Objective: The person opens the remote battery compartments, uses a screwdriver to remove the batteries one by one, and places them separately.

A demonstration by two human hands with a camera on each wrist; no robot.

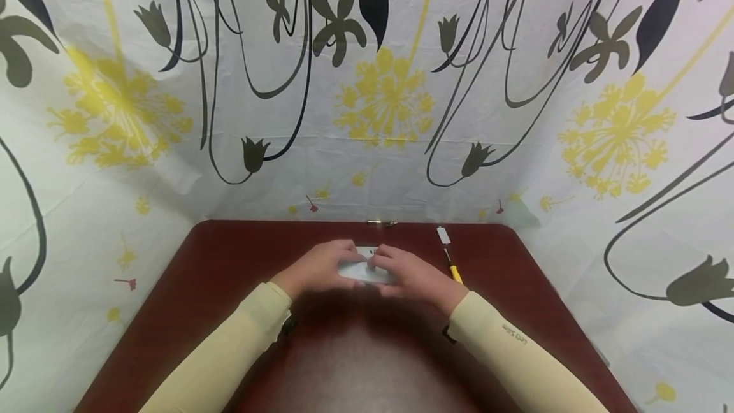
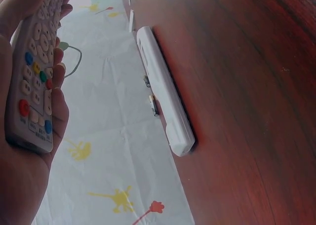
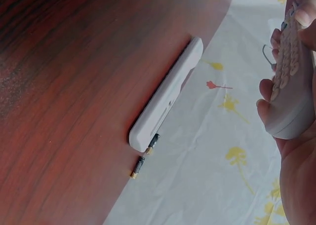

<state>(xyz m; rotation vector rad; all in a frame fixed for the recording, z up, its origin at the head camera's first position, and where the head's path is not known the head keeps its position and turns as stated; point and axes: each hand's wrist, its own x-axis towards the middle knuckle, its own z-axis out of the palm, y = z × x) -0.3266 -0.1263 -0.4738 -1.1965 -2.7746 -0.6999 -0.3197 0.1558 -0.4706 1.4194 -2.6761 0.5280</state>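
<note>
A pale remote control (image 1: pixel 364 271) with rows of buttons is held level between both hands above the table. My left hand (image 1: pixel 322 265) grips one end. In the left wrist view the thumb lies over the remote's (image 2: pixel 37 77) button face, which has red, blue, yellow and green keys, and the fingers wrap its far side. My right hand (image 1: pixel 417 275) grips the other end, fingers curled round the remote (image 3: pixel 296 104). Beyond them a long white casing (image 2: pixel 165 94), dark along its underside, lies on the table; the hands partly hide it in the head view.
Two small batteries, one nearer (image 3: pixel 138 167) and one beside the casing (image 3: pixel 153 143), lie near the far table edge. At the right are a yellow-handled screwdriver (image 1: pixel 455 271) and a small white plate (image 1: pixel 443 235). Patterned cloth (image 1: pixel 395 171) hangs around the dark red table (image 1: pixel 241 260).
</note>
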